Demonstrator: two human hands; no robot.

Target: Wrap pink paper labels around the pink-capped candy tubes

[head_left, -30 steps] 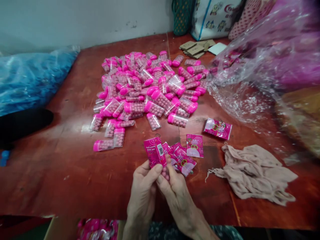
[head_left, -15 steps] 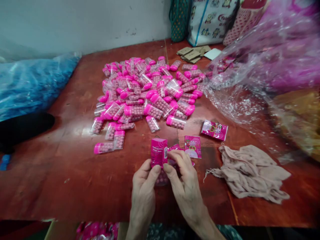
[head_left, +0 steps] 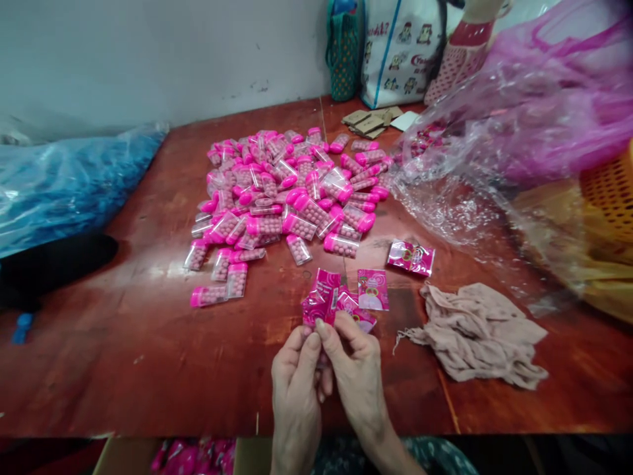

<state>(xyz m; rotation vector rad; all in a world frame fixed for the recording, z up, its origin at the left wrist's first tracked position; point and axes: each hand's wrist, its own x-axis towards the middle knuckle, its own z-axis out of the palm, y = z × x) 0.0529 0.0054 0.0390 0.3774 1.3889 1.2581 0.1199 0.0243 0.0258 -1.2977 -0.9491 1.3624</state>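
Near the table's front edge, my left hand (head_left: 298,376) and my right hand (head_left: 357,376) meet, thumbs side by side. Between them they grip a small clear container of pink balls (head_left: 307,331), mostly covered by my fingers, with a pink printed sleeve (head_left: 321,297) over its upper part. More pink printed packaging (head_left: 347,301) lies just beyond my right fingers, beside a flat printed piece (head_left: 374,289). Another printed piece (head_left: 411,257) rests farther right. A large pile of pink-capped containers (head_left: 281,191) spreads over the middle of the table.
A crumpled beige cloth (head_left: 479,333) lies right of my hands. Clear and pink plastic bags (head_left: 539,112) and an orange basket (head_left: 610,198) stand at the right. A blue-filled bag (head_left: 74,178) and black object (head_left: 59,264) sit left. Below the edge is a box of pink packets (head_left: 198,456).
The sleeve now tilts to the right and looks more creased. My thumbs have come together beneath it, and my right fingers have curled in lower. The whole view has shifted slightly.
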